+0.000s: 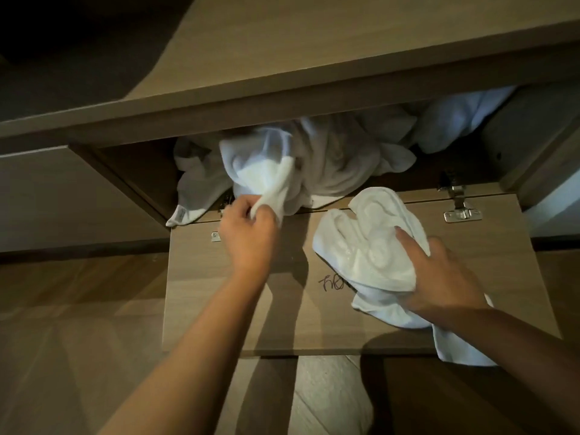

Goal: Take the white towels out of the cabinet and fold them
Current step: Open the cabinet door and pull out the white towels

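White towels (317,152) half-hidden inside shadowed cabinet (131,171)

Illegible dark scrawl on cabinet door (219,293)

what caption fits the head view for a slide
Left hand pinches a towel corner from the open cabinet while the right hand holds a bunched towel over the dropped door.

Cabinet (131,171) opening, upper centre of frame: towel pile (329,158) inside, spilling over the front edge. Door (219,293), lowered flat, centre frame, hinge (461,211) at its upper right. Loose towel (367,246) on the door, right of centre, overhanging its lower edge. Floor (78,324) below.
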The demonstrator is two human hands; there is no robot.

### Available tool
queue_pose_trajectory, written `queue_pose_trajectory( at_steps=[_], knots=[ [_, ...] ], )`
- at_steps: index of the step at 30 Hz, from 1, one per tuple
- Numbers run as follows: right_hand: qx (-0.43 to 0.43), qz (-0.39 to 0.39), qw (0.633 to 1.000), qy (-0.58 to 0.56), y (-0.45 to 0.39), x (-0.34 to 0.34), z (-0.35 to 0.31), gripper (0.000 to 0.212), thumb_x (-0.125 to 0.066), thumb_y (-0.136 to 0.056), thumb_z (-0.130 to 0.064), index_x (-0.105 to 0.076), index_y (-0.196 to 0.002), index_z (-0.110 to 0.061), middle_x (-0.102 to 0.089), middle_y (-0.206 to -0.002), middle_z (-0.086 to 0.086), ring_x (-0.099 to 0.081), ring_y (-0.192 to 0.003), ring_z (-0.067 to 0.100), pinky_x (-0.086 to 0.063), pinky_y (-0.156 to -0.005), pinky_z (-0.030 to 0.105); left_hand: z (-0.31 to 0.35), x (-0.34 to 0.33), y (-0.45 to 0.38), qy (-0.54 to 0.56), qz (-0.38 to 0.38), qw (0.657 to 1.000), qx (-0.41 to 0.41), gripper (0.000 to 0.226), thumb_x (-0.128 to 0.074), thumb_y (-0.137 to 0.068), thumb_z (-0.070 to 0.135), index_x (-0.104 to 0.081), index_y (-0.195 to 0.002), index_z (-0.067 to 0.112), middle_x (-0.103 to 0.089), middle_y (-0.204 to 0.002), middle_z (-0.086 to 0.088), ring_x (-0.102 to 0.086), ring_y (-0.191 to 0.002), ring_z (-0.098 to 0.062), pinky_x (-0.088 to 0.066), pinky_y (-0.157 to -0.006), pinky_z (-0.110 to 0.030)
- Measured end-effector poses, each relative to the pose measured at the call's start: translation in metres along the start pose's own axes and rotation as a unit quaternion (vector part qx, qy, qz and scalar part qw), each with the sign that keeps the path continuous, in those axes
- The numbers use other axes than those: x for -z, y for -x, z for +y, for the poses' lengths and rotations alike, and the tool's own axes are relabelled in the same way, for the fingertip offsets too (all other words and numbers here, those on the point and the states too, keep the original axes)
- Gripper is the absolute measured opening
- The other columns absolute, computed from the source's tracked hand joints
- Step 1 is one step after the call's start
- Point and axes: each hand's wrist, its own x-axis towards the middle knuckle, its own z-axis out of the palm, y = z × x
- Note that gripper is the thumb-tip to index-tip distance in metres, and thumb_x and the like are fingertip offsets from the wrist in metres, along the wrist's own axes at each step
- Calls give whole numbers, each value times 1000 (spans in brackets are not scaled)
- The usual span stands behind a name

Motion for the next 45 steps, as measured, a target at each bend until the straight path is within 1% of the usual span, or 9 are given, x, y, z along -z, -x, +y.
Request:
queue_pose_trajectory(
  at_steps=[7, 11, 16, 21, 26, 28, 33, 39, 45],
  knots=[
    [-41, -2, 996, -85, 10, -3, 12, 109, -80, -70, -40, -4, -148, -50, -33, -133, 2, -50, -113, 29, -49, -82, 34, 34, 28, 54, 33, -91, 961, -261, 19, -37, -72, 11, -50, -58, 14, -44, -56, -2, -42, -56, -24, -33, -52, -33],
    [-43, 4, 995, -92, 9, -4, 13, 107, -79, -68, -42, -9, -149, -48, -35, -134, 3, -52, -111, 30, -44, -75, 30, 36, 27, 26, -88, -84, 973, -196, 27, -53, -77, 33, -58, -92, 11, -54, -71, 0, -53, -69, -29, -46, -63, -46],
    [-41, -11, 996, -80, 12, -3, 16, 106, -79, -70, -45, -11, -151, -45, -35, -133, 3, -51, -112, 29, -46, -78, 31, 34, 2, 1, -298, -106, 917, -245, 93, -61, -72, 65, -35, -147, 18, -46, -137, -9, -40, -129, -30, -35, -102, -49],
    [-37, -35, 997, -56, 19, -3, 18, 105, -76, -72, -44, -5, -149, -49, -28, -137, 1, -45, -118, 26, -45, -88, 33, 16, -30, -14, -430, -172, 846, -262, 114, -67, -77, 61, 12, -154, 34, -3, -163, -14, -8, -149, -39, -17, -115, -62],
    [-43, -40, 998, -36, 25, -5, 14, 105, -77, -71, -41, -6, -148, -51, -25, -133, -1, -42, -116, 25, -45, -89, 35, 35, -80, -21, -539, -206, 634, -515, 109, -68, -80, 44, 9, -155, 28, -19, -160, -13, -23, -144, -37, -18, -114, -61],
    [-46, -42, 998, -29, 23, -3, 11, 104, -77, -71, -41, -7, -147, -50, -27, -134, 0, -41, -116, 25, -44, -90, 36, 47, -99, -26, -585, -256, 579, -508, 94, -58, -88, 42, 4, -157, 26, -36, -152, -10, -38, -135, -33, -28, -108, -54],
    [-41, -52, 998, -22, 19, 2, 10, 101, -75, -72, -46, -5, -145, -50, -27, -136, 2, -39, -121, 27, -43, -94, 37, 48, -96, -35, -608, -259, 636, -399, 41, -46, -97, 26, -46, -138, 24, -58, -128, -3, -57, -118, -30, -31, -107, -52],
    [-28, -49, 998, -12, 23, -1, 15, 103, -75, -74, -49, -1, -146, -48, -23, -136, 2, -38, -121, 26, -43, -95, 38, 46, -56, 0, -207, -201, 894, -344, 23, -62, -88, 17, -58, -110, 10, -56, -105, -10, -52, -96, -29, -44, -83, -48],
    [-34, -26, 999, -3, 26, -1, 13, 89, -77, -70, -49, -26, -142, -37, -29, -137, 3, -41, -125, 27, -46, -96, 37, 87, -22, 40, 12, -175, 924, -339, 26, -56, -88, 2, -53, -114, 5, -49, -127, 8, -48, -120, -7, -41, -100, -22]
  ],
)
